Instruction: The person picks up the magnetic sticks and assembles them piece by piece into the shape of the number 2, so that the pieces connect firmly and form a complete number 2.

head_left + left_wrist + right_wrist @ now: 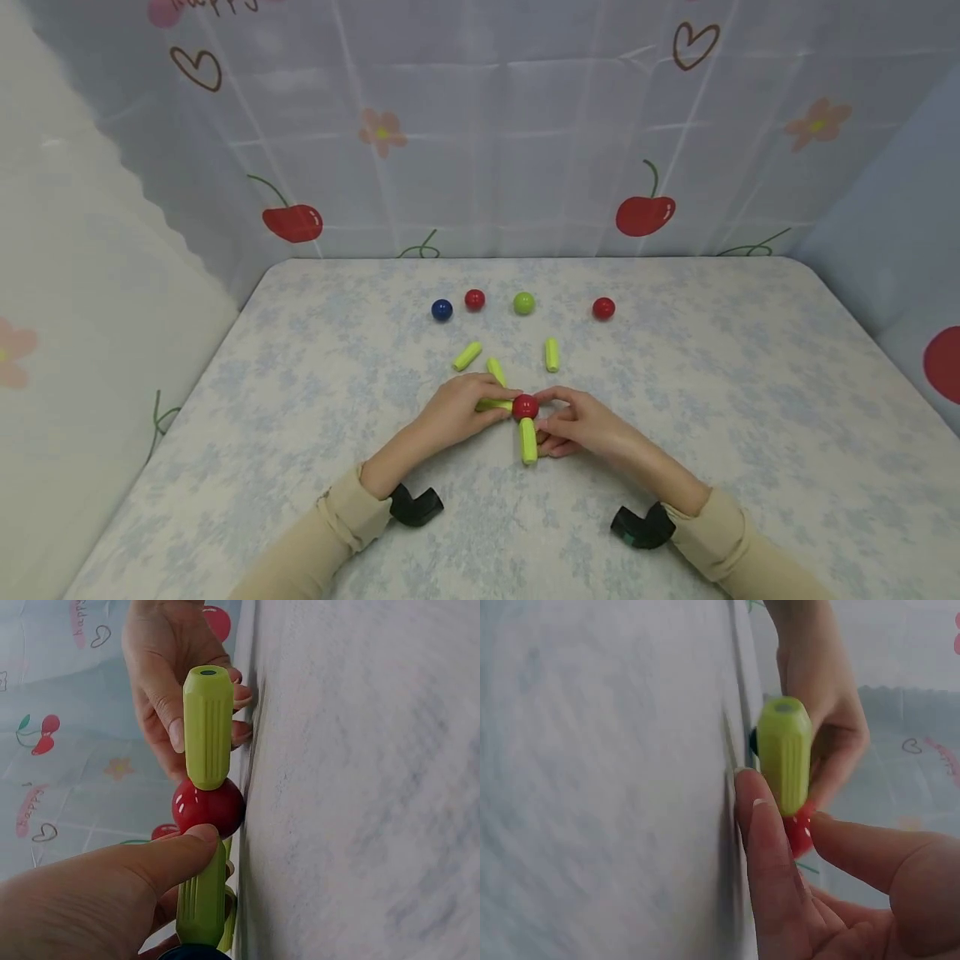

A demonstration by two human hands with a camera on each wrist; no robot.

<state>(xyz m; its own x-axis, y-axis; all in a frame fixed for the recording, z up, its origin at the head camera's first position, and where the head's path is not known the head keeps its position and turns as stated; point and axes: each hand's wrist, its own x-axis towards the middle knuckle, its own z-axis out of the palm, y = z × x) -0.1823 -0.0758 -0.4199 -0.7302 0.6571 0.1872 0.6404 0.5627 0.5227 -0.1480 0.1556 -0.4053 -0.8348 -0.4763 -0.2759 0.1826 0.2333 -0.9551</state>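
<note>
A pale backdrop (480, 175) printed with cherries, hearts and flowers rose behind the blue-flecked tablecloth (240, 492) in front of you. Your left hand (459, 410) lay back upward, its thumb and fingers pinching a yellow-green stick (201, 900). That stick's right end met a glossy red ball (525, 407), which sat between your hands, your left thumb tip at its edge. A second stick (528, 443) stuck out from the ball towards you. Your right hand (588, 427) came in from the other side, fingers loosely bent about the ball and the second stick; you couldn't tell whether they gripped either. Both forearms slanted inward, beige sleeves (352, 510) folded at the wrists, with a black fitting at the left wrist (417, 507) and another at the right (643, 527). Just beyond your left hand lay a partly covered stick (495, 369); farther out lay two loose sticks (552, 355). Past them stood a row: blue ball (442, 310), red, green ball (523, 303), then red again, set apart on the right.
</note>
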